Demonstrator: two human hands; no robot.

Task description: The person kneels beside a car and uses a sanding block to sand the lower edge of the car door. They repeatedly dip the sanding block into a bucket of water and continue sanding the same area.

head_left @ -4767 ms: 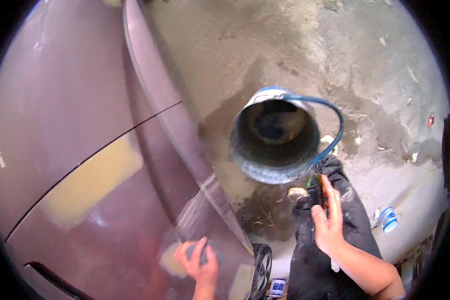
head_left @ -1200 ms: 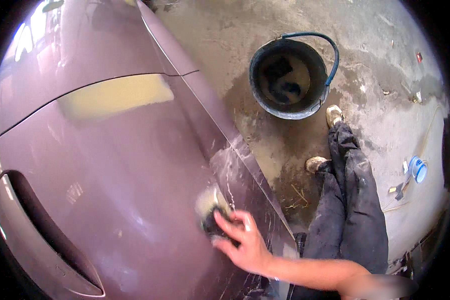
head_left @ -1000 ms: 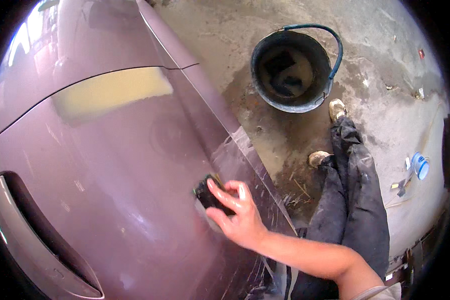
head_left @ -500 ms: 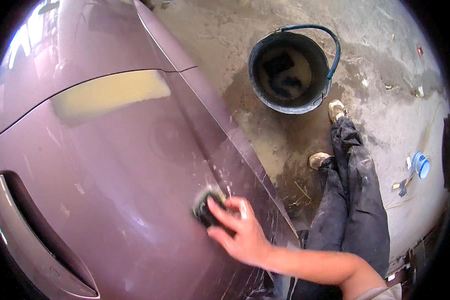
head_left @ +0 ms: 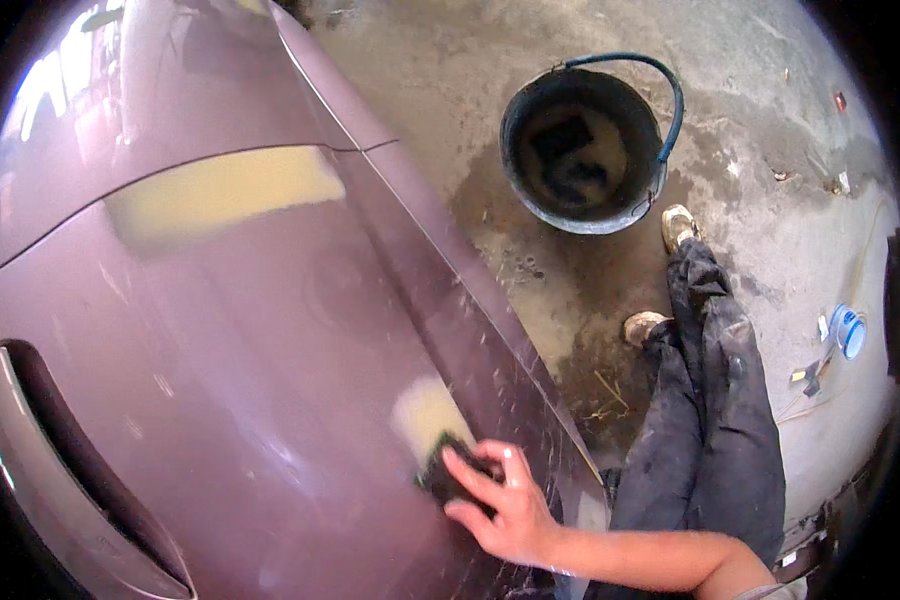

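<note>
My right hand (head_left: 515, 510) grips a small dark block with a green edge (head_left: 450, 470), thumb on the near side and fingers over the top. The block rests against a mauve car body panel (head_left: 270, 370), at the lower end of a small pale yellow patch (head_left: 425, 410). Whether it is a sponge or a sanding block I cannot tell. Farther up, a larger yellow patch (head_left: 235, 190) lies along a panel seam. White drips and splashes mark the panel's lower side near my hand. My left hand is out of view.
A black bucket (head_left: 590, 215) with a blue-green handle stands on the wet concrete floor (head_left: 450, 80), holding murky water and dark pieces. My legs (head_left: 720, 420) are to the right. A blue-and-clear round container (head_left: 850, 332) sits far right. A door handle (head_left: 70, 470) is at left.
My right hand has slid the block down and right along the panel, uncovering the small yellow patch. The view has shifted slightly.
</note>
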